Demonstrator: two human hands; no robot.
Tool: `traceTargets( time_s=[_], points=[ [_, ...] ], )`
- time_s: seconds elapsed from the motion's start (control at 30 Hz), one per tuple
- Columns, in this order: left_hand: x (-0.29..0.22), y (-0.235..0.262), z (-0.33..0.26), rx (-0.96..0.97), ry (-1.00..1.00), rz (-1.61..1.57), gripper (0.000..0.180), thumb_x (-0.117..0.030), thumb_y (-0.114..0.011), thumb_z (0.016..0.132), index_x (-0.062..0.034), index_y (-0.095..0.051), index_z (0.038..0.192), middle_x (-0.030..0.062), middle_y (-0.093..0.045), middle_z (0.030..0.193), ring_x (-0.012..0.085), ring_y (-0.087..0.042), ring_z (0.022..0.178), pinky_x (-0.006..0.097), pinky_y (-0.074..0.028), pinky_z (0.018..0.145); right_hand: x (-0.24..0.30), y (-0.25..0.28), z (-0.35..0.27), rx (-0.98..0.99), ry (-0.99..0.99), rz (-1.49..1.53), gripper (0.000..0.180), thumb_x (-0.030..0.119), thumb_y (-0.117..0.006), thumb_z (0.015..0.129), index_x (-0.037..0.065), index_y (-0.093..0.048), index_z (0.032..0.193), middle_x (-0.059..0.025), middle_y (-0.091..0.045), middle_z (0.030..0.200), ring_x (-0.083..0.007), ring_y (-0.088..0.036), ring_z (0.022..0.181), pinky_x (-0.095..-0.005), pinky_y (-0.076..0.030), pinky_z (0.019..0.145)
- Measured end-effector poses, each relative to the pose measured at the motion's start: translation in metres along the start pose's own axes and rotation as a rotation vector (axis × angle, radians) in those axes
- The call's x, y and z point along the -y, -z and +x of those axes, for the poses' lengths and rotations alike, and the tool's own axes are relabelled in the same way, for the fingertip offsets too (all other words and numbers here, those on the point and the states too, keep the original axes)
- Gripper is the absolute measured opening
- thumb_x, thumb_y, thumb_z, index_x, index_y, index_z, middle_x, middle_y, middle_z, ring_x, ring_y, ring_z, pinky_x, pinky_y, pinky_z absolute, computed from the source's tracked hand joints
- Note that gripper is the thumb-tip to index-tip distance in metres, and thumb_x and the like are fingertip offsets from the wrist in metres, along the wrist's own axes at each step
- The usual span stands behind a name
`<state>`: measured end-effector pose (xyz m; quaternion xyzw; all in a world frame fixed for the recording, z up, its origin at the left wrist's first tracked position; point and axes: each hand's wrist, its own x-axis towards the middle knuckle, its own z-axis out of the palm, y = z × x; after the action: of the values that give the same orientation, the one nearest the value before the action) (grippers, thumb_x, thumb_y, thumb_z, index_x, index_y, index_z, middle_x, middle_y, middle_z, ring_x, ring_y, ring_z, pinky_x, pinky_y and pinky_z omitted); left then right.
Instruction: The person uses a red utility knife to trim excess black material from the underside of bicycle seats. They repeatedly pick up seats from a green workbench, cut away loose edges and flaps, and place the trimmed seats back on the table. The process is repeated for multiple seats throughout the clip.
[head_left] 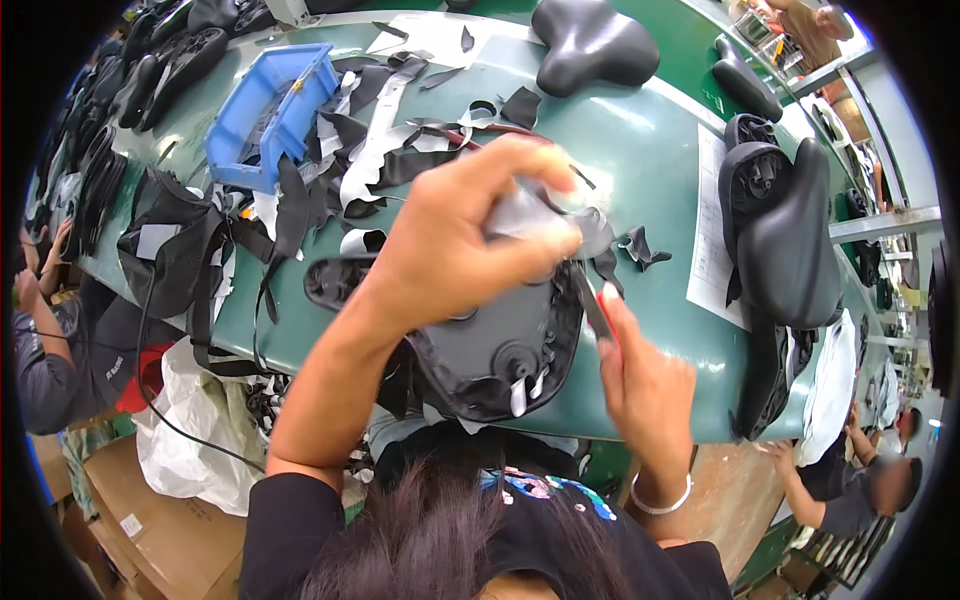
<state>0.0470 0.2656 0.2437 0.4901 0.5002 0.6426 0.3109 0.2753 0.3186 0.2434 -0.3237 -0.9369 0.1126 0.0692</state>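
Observation:
A bicycle saddle [470, 355] lies upside down at the table's near edge, its dark underside facing up and its cover folded in wrinkles round the rim. My left hand [455, 230] is closed over the saddle's far side, pinching a greyish flap of cover material [525, 212] that is partly smeared by motion. In my right hand [648, 385] is a knife with a red handle [609, 322]. Its blade [590, 292] points away from me along the saddle's right edge, close to the flap. My left hand and forearm hide part of the saddle.
Black and white offcuts [380, 140] litter the green table [660, 190] beyond my left hand, beside a blue bin [225, 150]. A finished black saddle [595, 45] sits at the far side. More saddles [790, 240] are stacked at right, next to a paper sheet [708, 220]. Other people work on both sides.

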Motion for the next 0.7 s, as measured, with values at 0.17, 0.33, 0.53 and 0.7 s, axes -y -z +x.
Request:
traceTargets(
  time_s=[0.17, 0.33, 0.53, 0.7],
  points=[
    [0.027, 0.01, 0.02, -0.148, -0.429, 1.049, 0.019, -0.01, -0.07, 0.065, -0.0031, -0.054, 0.058, 0.0058, -0.05, 0.064, 0.0228, -0.048, 0.067, 0.035, -0.041, 0.063, 0.004, 0.011, 0.022, 0.015, 0.039, -0.18, 0.051, 0.014, -0.056, 0.085, 0.016, -0.046, 0.135, -0.0134, -0.059, 0.062, -0.0332, -0.053, 0.047, -0.0426, -0.038, 0.046],
    [0.033, 0.034, 0.014, -0.486, 0.193, 0.148, 0.027, -0.022, -0.062, 0.087, -0.0057, -0.063, 0.066, 0.005, -0.062, 0.086, 0.015, -0.052, 0.084, 0.027, -0.038, 0.073, 0.007, 0.024, -0.019, 0.084, 0.106, -0.212, 0.045, 0.018, -0.057, 0.085, 0.016, -0.052, 0.13, -0.0074, -0.051, 0.052, -0.0264, -0.05, 0.041, -0.0406, -0.036, 0.041],
    [0.006, 0.021, -0.066, -0.26, 0.324, -0.232, 0.046, -0.033, -0.034, 0.1, 0.0016, -0.064, 0.106, 0.0161, -0.052, 0.131, 0.0237, -0.044, 0.125, 0.034, -0.026, 0.109, -0.047, 0.052, 0.075, 0.21, 0.411, -0.182, 0.041, 0.014, -0.06, 0.083, 0.026, -0.06, 0.123, -0.0062, -0.052, 0.058, -0.0243, -0.051, 0.054, -0.0365, -0.038, 0.054],
    [-0.033, 0.038, -0.084, 0.036, -0.123, -0.042, 0.053, -0.04, -0.032, 0.098, -0.0079, -0.06, 0.067, 0.0029, -0.059, 0.056, 0.0134, -0.046, 0.061, 0.03, -0.033, 0.076, -0.025, 0.047, 0.087, 0.212, 0.623, -0.295, 0.04, 0.017, -0.058, 0.087, 0.029, -0.057, 0.125, -0.0025, -0.046, 0.058, -0.0191, -0.047, 0.056, -0.0336, -0.035, 0.06]
  ],
)
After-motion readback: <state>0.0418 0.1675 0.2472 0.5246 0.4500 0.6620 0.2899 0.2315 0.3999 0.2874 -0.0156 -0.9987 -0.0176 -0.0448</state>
